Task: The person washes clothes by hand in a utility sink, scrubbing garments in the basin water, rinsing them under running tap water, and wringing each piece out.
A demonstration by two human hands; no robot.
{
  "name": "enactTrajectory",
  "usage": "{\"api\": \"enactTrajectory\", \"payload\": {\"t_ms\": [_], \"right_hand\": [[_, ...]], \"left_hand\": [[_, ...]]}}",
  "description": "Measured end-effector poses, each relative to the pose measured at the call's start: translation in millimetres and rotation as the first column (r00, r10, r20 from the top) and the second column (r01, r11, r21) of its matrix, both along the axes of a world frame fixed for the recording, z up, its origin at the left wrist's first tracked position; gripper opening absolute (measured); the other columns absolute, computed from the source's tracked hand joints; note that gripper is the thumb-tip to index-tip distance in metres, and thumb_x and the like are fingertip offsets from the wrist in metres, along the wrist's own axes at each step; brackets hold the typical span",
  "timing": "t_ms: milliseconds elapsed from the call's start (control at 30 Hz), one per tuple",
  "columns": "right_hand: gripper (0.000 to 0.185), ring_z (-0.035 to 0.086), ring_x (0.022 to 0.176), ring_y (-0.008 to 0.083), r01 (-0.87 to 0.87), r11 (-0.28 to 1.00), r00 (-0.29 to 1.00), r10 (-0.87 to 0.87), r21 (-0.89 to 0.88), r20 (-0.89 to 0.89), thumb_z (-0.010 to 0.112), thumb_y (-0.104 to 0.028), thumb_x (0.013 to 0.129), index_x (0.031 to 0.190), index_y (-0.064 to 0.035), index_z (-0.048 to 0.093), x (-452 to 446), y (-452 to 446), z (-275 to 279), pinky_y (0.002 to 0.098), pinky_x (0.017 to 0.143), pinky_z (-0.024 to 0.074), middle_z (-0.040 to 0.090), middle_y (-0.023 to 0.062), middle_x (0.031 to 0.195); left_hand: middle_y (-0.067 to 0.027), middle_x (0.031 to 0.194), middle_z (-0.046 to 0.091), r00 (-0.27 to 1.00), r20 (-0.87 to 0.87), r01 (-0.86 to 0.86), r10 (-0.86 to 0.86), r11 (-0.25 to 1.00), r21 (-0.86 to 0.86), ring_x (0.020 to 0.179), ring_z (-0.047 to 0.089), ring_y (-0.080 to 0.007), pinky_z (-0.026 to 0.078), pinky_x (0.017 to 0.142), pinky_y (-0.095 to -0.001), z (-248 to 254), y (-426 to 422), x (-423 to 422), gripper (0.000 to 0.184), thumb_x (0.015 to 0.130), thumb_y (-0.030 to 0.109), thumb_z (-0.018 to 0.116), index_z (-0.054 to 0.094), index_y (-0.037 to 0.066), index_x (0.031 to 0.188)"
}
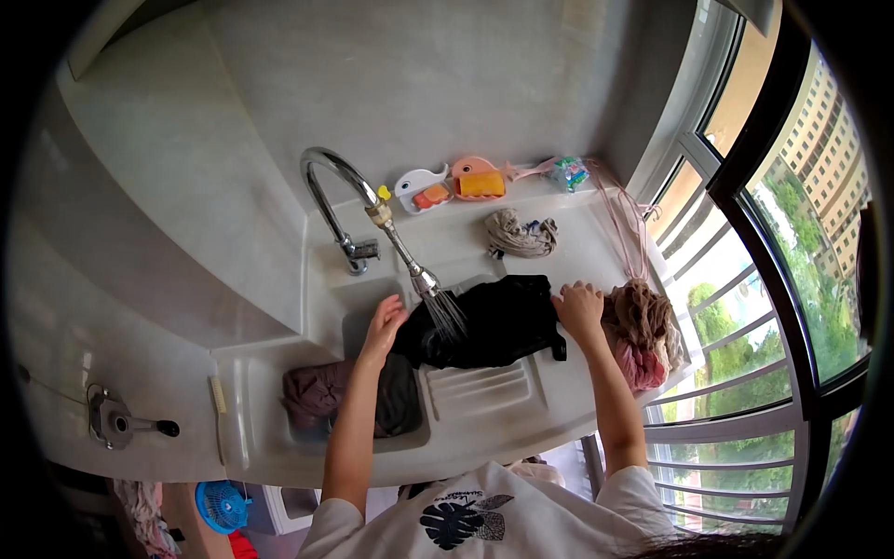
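Observation:
A black garment [503, 321] lies across the ribbed washboard part [480, 389] of the white sink. Water sprays onto its left part from the chrome faucet [424, 279]. My left hand [385, 326] is at the garment's left end, fingers stretched out; whether it touches the cloth is hard to see. My right hand [581, 307] is closed at the garment's right edge, its fingertips partly hidden. Dark wet clothes [321, 391] sit in the basin below my left forearm. Beside my right hand lies a pile of brown and pink clothes [641, 326].
A wrung grey-beige cloth [521, 233] rests on the back of the counter. Behind it stand a white whale-shaped soap dish [419, 182], an orange one [479, 172] and a colourful plastic packet [570, 173]. Pink hangers [633, 224] lean near the barred window [736, 307] at right.

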State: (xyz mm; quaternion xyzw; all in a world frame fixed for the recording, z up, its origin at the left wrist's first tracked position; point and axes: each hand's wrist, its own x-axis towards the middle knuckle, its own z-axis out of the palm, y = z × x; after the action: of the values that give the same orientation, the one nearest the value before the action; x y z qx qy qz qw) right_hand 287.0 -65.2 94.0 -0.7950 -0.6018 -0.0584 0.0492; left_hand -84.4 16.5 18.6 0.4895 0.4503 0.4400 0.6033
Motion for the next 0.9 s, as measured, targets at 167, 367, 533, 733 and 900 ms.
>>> {"api": "enactTrajectory", "payload": {"t_ms": [167, 367, 533, 733, 900], "right_hand": [[0.040, 0.054, 0.103, 0.0253, -0.279, 0.928, 0.910, 0.338, 0.247, -0.242, 0.066, -0.035, 0.080, 0.111, -0.0098, 0.061, -36.1, 17.3, -1.5, 0.0457, 0.087, 0.0403, 0.059, 0.0077, 0.107], [0.039, 0.054, 0.102, 0.0260, -0.562, 0.717, 0.791, 0.611, 0.413, 0.016, 0.066, -0.035, 0.081, 0.114, -0.0163, 0.061, -66.3, 73.5, -55.5, 0.0462, 0.090, 0.0376, 0.057, 0.0071, 0.107], [0.031, 0.057, 0.092, 0.0266, -0.588, 0.795, 0.786, 0.605, 0.149, -0.125, 0.064, -0.036, 0.082, 0.106, -0.0171, 0.066, -63.1, 46.3, -58.9, 0.0404, 0.091, 0.0357, 0.065, 0.0079, 0.097], [0.037, 0.062, 0.071, 0.0359, -0.507, 0.856, 0.689, 0.331, -0.103, -0.645, 0.060, -0.039, 0.085, 0.078, -0.0045, 0.070, -12.4, -6.0, -10.3, 0.0427, 0.064, 0.0483, 0.064, 0.0179, 0.071], [0.028, 0.062, 0.078, 0.0318, -0.248, 0.927, 0.929, 0.145, -0.282, -0.341, 0.060, -0.032, 0.082, 0.079, -0.0065, 0.070, 1.1, -14.4, 4.5, 0.0400, 0.071, 0.0485, 0.065, 0.0158, 0.078]], "left_hand": [[-0.0216, 0.132, 0.048, 0.903, -0.419, 0.076, -0.100, 0.994, -0.073, 0.125, 0.044, -0.0296, 0.036, 0.101, -0.0358, -27.1, -27.8, -10.0, 0.082, 0.077, 0.042, 0.073, 0.038, 0.000, 0.137], [-0.0131, 0.094, 0.060, 0.824, -0.494, 0.145, 0.278, 0.740, 0.657, 0.088, 0.060, -0.0318, 0.047, 0.078, -0.0357, 12.1, -30.0, 10.1, 0.024, 0.082, 0.013, 0.067, 0.062, -0.001, 0.101], [-0.0105, 0.091, 0.061, 0.902, -0.425, 0.167, 0.078, 0.844, 0.509, 0.084, 0.060, -0.0236, 0.045, 0.077, -0.0287, 59.8, -29.9, 14.4, 0.021, 0.085, 0.011, 0.065, 0.059, -0.004, 0.099], [-0.0023, 0.086, 0.063, 0.958, -0.251, 0.208, -0.142, 0.942, 0.263, 0.081, 0.055, -0.0086, 0.044, 0.077, -0.0239, 51.4, -10.5, 31.8, 0.021, 0.085, 0.013, 0.067, 0.063, -0.002, 0.100], [-0.0008, 0.107, 0.056, 0.996, 0.081, 0.021, -0.033, 0.990, 0.136, 0.104, 0.050, -0.0096, 0.037, 0.094, -0.0265, 34.6, 21.1, 68.4, 0.042, 0.085, 0.012, 0.067, 0.052, 0.004, 0.124]]}}
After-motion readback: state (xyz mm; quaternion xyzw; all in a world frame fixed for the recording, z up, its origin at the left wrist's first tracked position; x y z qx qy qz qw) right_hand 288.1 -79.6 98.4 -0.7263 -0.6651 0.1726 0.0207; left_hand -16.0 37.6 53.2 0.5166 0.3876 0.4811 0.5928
